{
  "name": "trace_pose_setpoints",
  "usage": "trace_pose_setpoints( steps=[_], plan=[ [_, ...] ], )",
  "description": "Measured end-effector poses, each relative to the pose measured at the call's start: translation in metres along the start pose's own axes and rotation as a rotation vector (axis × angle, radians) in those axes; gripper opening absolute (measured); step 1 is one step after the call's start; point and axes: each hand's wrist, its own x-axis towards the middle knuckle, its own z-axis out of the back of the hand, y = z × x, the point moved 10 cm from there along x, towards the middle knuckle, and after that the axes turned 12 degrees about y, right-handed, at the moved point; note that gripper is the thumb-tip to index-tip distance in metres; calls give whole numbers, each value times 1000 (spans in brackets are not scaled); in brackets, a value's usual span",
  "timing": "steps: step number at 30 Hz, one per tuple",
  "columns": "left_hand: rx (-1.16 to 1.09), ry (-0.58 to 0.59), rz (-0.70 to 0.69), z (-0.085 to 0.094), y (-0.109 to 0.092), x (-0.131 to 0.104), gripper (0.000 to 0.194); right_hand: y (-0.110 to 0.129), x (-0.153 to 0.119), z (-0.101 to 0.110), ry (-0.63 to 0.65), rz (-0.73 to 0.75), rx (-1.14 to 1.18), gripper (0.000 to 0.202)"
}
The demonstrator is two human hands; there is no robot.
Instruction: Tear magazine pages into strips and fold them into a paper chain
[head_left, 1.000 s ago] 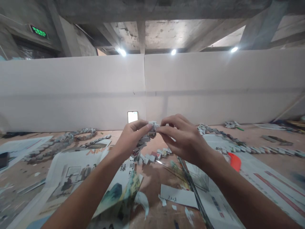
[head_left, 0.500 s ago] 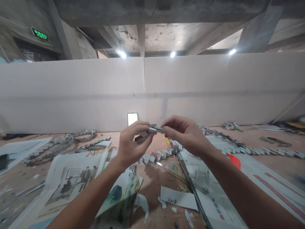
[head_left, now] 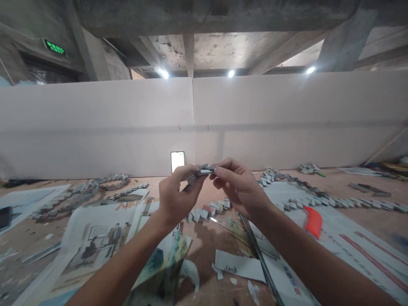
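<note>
My left hand [head_left: 178, 195] pinches a short piece of folded-paper chain [head_left: 205, 170] above the table, its grey links showing between thumb and fingers. From the other side my right hand [head_left: 240, 187] closes thumb and forefinger on the right end of the same piece. Part of the piece is hidden in the left palm. Below the hands a longer folded-paper chain [head_left: 204, 211] lies on the table, and my right hand and wrist cover some of it.
Newspaper sheets [head_left: 98, 242] spread over the table. More paper chains [head_left: 306, 203] lie left and right. A red-handled tool [head_left: 314, 222] rests at right, a metal ruler [head_left: 258, 250] nearer me. A lit phone [head_left: 177, 160] leans on the white partition [head_left: 95, 114]. Paper scraps [head_left: 239, 265] lie in front.
My right hand has come lower and slightly left, its fingers closer to my left hand on the paper piece. More of the red-handled tool now shows. The left hand has barely moved.
</note>
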Motion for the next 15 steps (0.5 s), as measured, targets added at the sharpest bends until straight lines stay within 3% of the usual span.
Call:
trace_pose_setpoints(
  steps=[4,9,15],
  plan=[
    [-58,-34,29,3,2,1,20,-6,-1,-6,-33,-16,119,20],
    [-234,8,112,-3,11,2,23,-3,-2,-9,-20,8,74,19],
    [-266,12,136,-5,14,1,20,-6,-7,-5,-107,-12,107,21]
  ],
)
